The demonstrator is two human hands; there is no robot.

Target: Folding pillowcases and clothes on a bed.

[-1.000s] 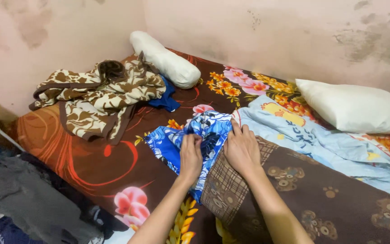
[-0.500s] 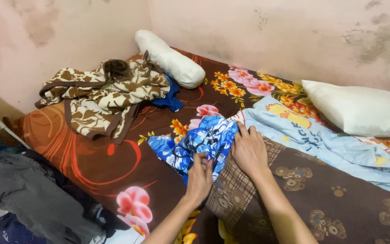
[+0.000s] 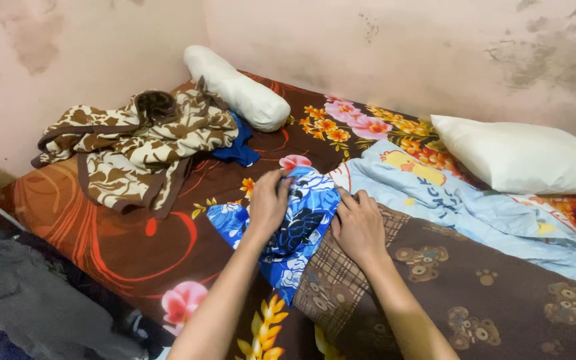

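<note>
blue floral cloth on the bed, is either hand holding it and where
The left hand grips the blue floral cloth at its upper folded edge; the right hand presses its right side down.

Blue floral cloth [image 3: 298,220]: thin woven fabric, soft, creased, slight sheen; bunched under left hand [image 3: 268,203], right hand [image 3: 358,227] pressing its edge. Brown blanket [image 3: 475,293] below right hand: thick, matt, fuzzy pile, checked border. Bedsheet [image 3: 135,240] left of the left hand: smooth printed cloth, matt. Light blue sheet [image 3: 461,200] beyond right hand: thin, wrinkled cotton look. White pillow [image 3: 521,157]: smooth, matt cloth. Wall [image 3: 368,40]: rough, stained plaster.
</note>
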